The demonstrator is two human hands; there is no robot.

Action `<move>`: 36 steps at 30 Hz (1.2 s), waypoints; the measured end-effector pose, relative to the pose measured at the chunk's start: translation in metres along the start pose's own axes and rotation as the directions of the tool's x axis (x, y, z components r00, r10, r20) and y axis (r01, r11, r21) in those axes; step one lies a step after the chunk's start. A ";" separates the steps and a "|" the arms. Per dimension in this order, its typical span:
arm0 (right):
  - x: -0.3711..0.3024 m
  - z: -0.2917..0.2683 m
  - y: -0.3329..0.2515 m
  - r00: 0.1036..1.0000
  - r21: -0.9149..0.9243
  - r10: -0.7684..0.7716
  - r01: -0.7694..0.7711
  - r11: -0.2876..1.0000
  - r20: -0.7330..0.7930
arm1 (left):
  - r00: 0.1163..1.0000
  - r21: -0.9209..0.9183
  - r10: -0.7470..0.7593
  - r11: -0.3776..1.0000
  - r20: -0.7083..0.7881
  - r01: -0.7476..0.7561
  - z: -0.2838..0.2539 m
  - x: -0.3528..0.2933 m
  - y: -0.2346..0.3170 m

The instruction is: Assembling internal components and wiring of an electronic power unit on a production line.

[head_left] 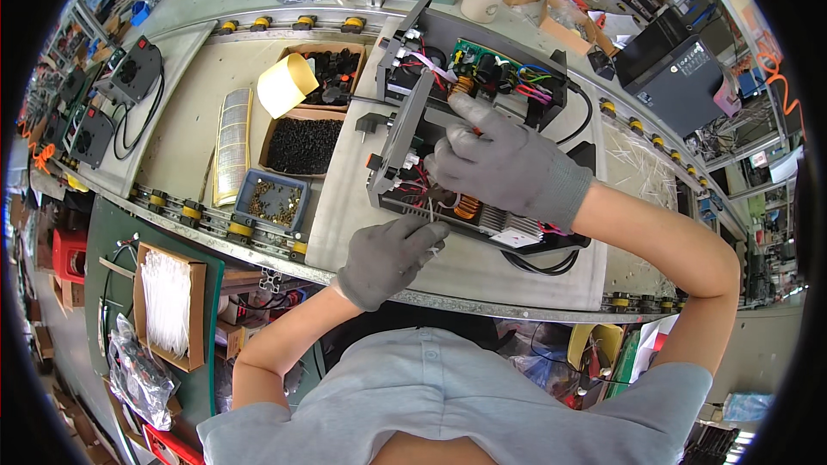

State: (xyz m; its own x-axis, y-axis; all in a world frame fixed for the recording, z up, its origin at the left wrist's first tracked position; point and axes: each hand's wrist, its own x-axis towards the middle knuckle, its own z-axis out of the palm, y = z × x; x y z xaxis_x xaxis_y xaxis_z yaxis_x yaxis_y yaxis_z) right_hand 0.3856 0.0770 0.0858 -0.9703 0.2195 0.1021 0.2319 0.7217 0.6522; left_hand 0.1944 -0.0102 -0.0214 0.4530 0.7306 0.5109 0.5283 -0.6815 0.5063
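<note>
Two dark grey metal housings with open tops lie side by side on a pale board (340,237). The far housing (562,90) shows a green circuit board (478,56), a copper coil and coloured wires. Over the near housing (398,133) is my right hand (517,164) in a grey glove, its fingers bent in among the parts; whatever they grip is hidden. My left hand (388,263), also gloved, is closed at the near housing's front edge. A thin white cable tie (432,208) runs from its fingertips up toward the wires (413,189) and a copper coil (467,207).
Left of the board stand a carton of black parts (336,69), a box of small black pieces (301,146) and a blue tray of screws (274,200). White cable ties fill a carton (168,301) at lower left. White clippings (642,155) lie right. Roller rails (241,228) edge the bench.
</note>
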 end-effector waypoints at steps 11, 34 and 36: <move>-0.013 -0.044 0.016 0.859 0.158 0.100 -0.205 0.966 0.502 | 0.862 -0.686 -0.489 0.672 -0.130 0.278 -0.040 0.014 0.006; -0.492 -0.279 -0.400 -0.955 -0.715 0.074 0.163 -0.680 -0.288 | 0.154 -0.154 0.637 0.400 0.755 -0.904 0.015 0.149 0.284; -0.499 -0.265 -0.401 -0.961 -0.716 0.080 0.139 -0.684 -0.263 | 0.147 -0.184 0.642 0.419 0.752 -0.889 0.019 0.142 0.279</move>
State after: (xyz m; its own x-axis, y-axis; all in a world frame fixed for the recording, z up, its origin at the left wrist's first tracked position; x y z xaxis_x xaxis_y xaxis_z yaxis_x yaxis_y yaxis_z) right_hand 0.7584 -0.4961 -0.0274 0.9331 -0.3260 0.1515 -0.3433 -0.9332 0.1064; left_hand 0.4194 -0.0962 0.1793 0.9462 -0.2997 -0.1219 -0.3133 -0.9427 -0.1145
